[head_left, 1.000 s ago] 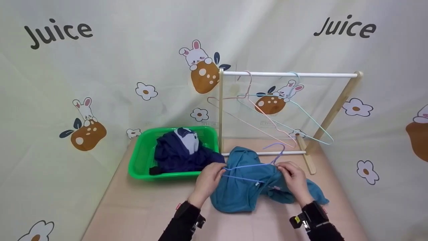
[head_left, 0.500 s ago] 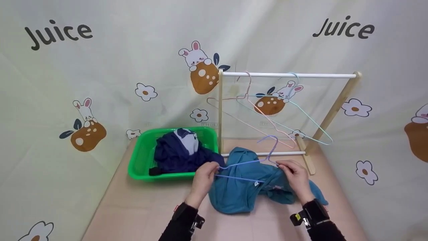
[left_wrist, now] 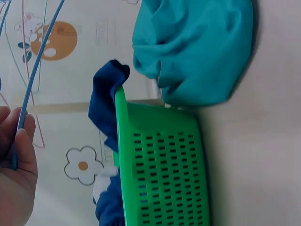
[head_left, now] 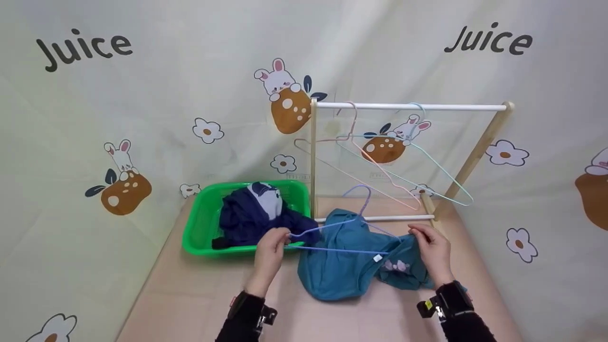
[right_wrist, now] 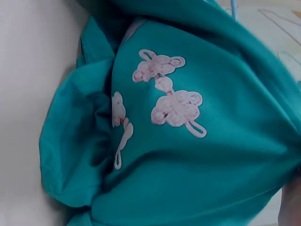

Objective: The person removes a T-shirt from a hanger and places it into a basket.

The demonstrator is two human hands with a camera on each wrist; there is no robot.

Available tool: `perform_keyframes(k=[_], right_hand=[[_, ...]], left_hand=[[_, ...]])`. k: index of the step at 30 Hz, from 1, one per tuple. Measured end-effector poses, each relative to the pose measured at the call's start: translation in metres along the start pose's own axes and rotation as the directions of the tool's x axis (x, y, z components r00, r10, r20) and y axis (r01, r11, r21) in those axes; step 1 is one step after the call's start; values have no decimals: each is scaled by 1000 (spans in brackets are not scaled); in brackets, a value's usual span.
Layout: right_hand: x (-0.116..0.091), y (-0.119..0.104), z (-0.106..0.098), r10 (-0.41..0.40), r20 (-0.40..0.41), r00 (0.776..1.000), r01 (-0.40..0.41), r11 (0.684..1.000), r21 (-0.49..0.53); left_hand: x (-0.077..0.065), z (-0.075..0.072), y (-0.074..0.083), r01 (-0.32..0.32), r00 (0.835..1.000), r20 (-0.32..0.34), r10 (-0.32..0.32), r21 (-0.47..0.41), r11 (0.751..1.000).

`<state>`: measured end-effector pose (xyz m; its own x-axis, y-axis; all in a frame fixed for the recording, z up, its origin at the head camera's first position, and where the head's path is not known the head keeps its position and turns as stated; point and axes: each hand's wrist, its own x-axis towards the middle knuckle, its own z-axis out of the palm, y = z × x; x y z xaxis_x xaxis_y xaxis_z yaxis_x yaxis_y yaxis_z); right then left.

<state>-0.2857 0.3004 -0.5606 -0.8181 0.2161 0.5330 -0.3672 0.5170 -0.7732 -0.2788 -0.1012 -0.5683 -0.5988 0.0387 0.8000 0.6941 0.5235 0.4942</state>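
Observation:
A blue-purple wire hanger [head_left: 335, 250] lies slantwise over a crumpled teal garment [head_left: 335, 275], its hook pointing up. My left hand [head_left: 270, 256] pinches the hanger's left end between thumb and fingers; the hanger's wire [left_wrist: 46, 47] crosses the left wrist view. My right hand [head_left: 434, 251] pinches the garment's upper right edge and lifts it. The hanger's right end is hidden under that lifted cloth. Pale flower-like knotted trims [right_wrist: 178, 108] show on the stretched front in the right wrist view, and a small white tag [head_left: 378, 258] near the neckline.
A green basket [head_left: 195, 240] holding a navy garment [head_left: 240, 213] stands left of the teal one; one navy part hangs over its rim. Behind is a rack with a white rail [head_left: 465, 107], bearing a pink hanger [head_left: 384, 172] and a mint hanger [head_left: 442, 170].
My left hand has moved left, taking the hanger and its hook along. My right hand has shifted slightly right, drawing the garment's edge over the hanger's right end.

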Motion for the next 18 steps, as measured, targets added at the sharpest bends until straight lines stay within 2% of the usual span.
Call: perform_keyframes(k=[6,13,18], right_hand=[[7,2,-6,153,-18,988,-153,985,-75],[11,4,-6,190,-40,981,-194,975,-110],[13,5,-6,216,-50,975,-221,966,-131]], left_hand=[[-2,-20,-9,18,1000,-15,-18,-9,1000],[-2,-38,-17,15,999,-48,-15,7,1000],[-2,-48,-20,47,997,-68,-47,-3,999]])
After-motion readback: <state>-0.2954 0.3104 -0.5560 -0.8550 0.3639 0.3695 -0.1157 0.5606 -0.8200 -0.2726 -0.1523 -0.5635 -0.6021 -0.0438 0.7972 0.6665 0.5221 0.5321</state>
